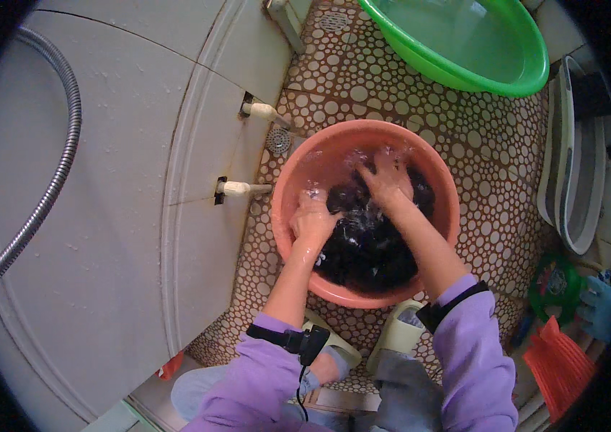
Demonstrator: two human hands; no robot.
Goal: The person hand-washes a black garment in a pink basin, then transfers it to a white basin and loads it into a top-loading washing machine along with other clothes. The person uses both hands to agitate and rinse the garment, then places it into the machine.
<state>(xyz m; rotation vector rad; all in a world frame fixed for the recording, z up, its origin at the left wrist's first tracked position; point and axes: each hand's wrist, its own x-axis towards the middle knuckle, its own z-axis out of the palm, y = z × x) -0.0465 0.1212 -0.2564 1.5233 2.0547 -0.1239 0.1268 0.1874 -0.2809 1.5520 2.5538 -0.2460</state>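
A salmon-orange plastic basin point(286, 169) stands on the tiled floor in front of me, holding water and soaked black cloth point(363, 252). Both my hands are down in it. My left hand point(313, 216) is at the basin's left side, its thumb stretched toward the cloth and its other fingers partly under the water. My right hand point(390, 180) rests farther back on the black cloth, with the fingers spread and the tips wet or submerged. Ripples and splashes show around both hands. The kind of garment cannot be made out.
A large green basin point(449, 72) with cloudy water stands at the far right. Left is a white tiled panel point(204, 144) with two pipe stubs point(237, 189) and a metal hose point(68, 144). Grey-white folded tubs point(572, 158) lean at right, near a red ribbed item point(558, 363) and blue glove point(599, 306).
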